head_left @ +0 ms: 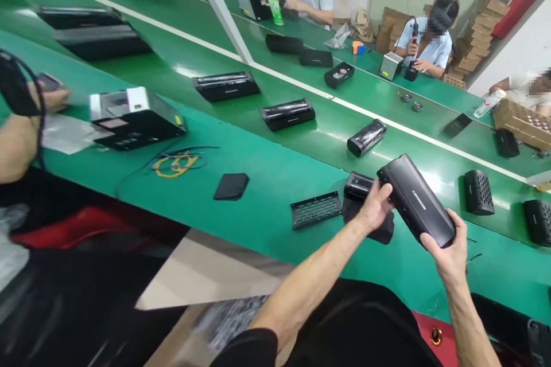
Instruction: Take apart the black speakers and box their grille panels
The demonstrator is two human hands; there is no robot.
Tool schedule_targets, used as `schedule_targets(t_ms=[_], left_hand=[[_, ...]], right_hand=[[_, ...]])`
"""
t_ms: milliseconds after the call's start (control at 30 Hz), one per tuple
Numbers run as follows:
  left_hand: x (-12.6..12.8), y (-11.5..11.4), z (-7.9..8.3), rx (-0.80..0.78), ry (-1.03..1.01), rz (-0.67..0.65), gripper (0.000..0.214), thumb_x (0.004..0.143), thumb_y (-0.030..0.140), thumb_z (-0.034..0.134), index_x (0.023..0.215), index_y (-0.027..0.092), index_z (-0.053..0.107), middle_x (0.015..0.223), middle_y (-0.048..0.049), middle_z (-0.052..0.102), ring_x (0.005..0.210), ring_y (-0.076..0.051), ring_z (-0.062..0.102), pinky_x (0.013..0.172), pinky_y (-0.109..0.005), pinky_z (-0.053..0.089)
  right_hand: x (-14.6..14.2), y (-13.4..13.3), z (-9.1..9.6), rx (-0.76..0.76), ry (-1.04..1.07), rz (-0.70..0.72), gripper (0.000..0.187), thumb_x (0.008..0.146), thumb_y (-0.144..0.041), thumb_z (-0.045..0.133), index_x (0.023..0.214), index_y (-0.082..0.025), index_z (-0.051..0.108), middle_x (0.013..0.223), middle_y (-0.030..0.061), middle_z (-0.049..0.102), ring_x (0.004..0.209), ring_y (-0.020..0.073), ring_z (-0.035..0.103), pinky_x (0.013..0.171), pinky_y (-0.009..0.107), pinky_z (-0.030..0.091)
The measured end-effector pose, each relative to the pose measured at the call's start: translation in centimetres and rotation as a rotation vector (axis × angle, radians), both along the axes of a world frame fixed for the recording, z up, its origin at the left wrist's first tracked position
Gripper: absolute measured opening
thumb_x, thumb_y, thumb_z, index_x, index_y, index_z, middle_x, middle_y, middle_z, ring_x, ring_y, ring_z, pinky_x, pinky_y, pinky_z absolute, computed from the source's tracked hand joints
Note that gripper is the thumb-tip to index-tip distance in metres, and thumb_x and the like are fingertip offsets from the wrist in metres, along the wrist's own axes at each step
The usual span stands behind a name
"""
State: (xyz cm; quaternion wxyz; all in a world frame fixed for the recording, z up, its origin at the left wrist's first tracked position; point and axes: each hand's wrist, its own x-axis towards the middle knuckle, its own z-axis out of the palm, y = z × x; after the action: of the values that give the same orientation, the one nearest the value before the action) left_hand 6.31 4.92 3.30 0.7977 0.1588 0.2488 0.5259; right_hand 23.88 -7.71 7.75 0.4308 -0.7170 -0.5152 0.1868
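Note:
A black speaker housing (417, 203) with pale lettering is held tilted above the green bench. My right hand (450, 243) grips its lower right end, thumb on the near side. At its upper left end, my left hand (375, 206) has closed fingers on the edge, slightly blurred. Beneath my left hand lie another black housing (358, 185) and a dark flat piece (382, 232), partly covered. A perforated black grille (316, 210) rests just left of them. Farther left is a stack of thin black sheets (231, 186).
On the conveyor beyond, several black housings (287, 113) lie spaced out. A silver-and-black boxy device (135, 117) and a yellow-blue cable bundle (176, 165) sit at left, near a co-worker's arm (17, 146). A white post (221, 8) rises behind. Other people work across the line.

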Motion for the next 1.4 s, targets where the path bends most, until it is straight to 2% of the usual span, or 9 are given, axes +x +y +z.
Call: schedule_targets(t_ms=[100,267,400,533,667,800,1000,1133,1400], left_hand=[[-4.5,3.6,2.2,0.364,0.231,-0.107,0.098,0.052,0.017,0.104,0.143,0.027,0.067,0.152,-0.0115,0.063,0.145,-0.039,0.055,0.121,-0.047,0.042],[-7.0,5.6,4.7,0.627,0.373,-0.399,0.090,0.064,0.022,0.097,0.149,0.023,0.069,0.143,-0.0105,0.070,0.134,-0.043,0.063,0.116,-0.049,0.046],[-6.0,4.1,3.9,0.534,0.348,-0.239,0.088,0.058,0.024,0.097,0.142,0.021,0.073,0.128,-0.0092,0.074,0.122,-0.039,0.067,0.112,-0.046,0.048],[-3.5,1.0,1.5,0.279,0.088,-0.117,0.084,0.062,0.035,0.092,0.143,0.024,0.071,0.128,-0.0086,0.076,0.120,-0.035,0.069,0.112,-0.046,0.049],[-0.2,-3.6,-2.1,0.009,-0.185,-0.337,0.063,0.076,0.063,0.082,0.122,0.019,0.079,0.116,-0.0136,0.080,0.112,-0.036,0.073,0.100,-0.047,0.055],[-1.6,-5.3,-4.1,0.040,-0.005,-0.441,0.065,0.081,0.054,0.088,0.137,0.026,0.072,0.138,-0.0158,0.074,0.122,-0.035,0.069,0.095,-0.042,0.056],[-5.4,-4.1,-2.2,0.226,0.406,-0.355,0.105,0.055,0.035,0.105,0.152,0.027,0.064,0.160,-0.0144,0.055,0.138,-0.041,0.057,0.110,-0.043,0.049],[-5.9,-6.8,-2.0,0.158,0.531,-0.382,0.093,0.058,0.034,0.102,0.143,0.024,0.068,0.141,-0.0114,0.065,0.118,-0.035,0.064,0.104,-0.040,0.050],[-8.7,-10.6,-2.9,0.053,0.619,-0.371,0.082,0.064,0.040,0.096,0.139,0.024,0.067,0.128,-0.0087,0.069,0.115,-0.034,0.063,0.101,-0.037,0.049]], right_hand=[[1.8,-1.3,1.8,-0.024,0.036,0.059,0.089,0.076,-0.067,0.086,0.147,-0.024,0.055,0.145,0.0160,0.059,0.128,0.0400,0.060,0.107,0.055,0.052],[2.7,-1.8,2.2,-0.078,0.101,0.114,0.087,0.076,-0.066,0.087,0.146,-0.025,0.057,0.143,0.0155,0.063,0.123,0.0386,0.064,0.100,0.051,0.055],[4.3,-0.7,3.1,-0.120,0.120,0.154,0.087,0.075,-0.066,0.089,0.146,-0.028,0.058,0.144,0.0158,0.063,0.123,0.0392,0.065,0.102,0.053,0.056],[4.8,-0.1,3.0,-0.063,0.237,0.235,0.116,0.076,-0.078,0.081,0.171,-0.037,0.028,0.164,0.0165,0.049,0.143,0.0430,0.057,0.110,0.060,0.054],[2.3,0.5,1.2,-0.124,0.195,0.281,0.118,0.065,-0.070,0.093,0.166,-0.038,0.041,0.149,0.0150,0.063,0.141,0.0478,0.057,0.118,0.070,0.047],[2.4,0.8,1.8,-0.135,-0.018,0.335,0.109,0.073,-0.050,0.089,0.169,-0.032,0.040,0.150,0.0129,0.062,0.139,0.0420,0.060,0.120,0.063,0.049],[4.4,0.0,3.0,-0.396,-0.506,0.575,0.097,0.068,-0.030,0.084,0.162,-0.032,0.058,0.137,0.0155,0.068,0.119,0.0439,0.067,0.107,0.063,0.052],[5.1,-2.0,1.9,-0.451,-0.333,0.615,0.105,0.070,-0.042,0.094,0.165,-0.035,0.052,0.151,0.0136,0.063,0.135,0.0450,0.060,0.117,0.065,0.047],[4.2,-10.5,-2.4,-0.546,0.381,0.232,0.101,0.075,-0.067,0.090,0.157,-0.025,0.049,0.154,0.0157,0.058,0.136,0.0376,0.061,0.113,0.050,0.053]])
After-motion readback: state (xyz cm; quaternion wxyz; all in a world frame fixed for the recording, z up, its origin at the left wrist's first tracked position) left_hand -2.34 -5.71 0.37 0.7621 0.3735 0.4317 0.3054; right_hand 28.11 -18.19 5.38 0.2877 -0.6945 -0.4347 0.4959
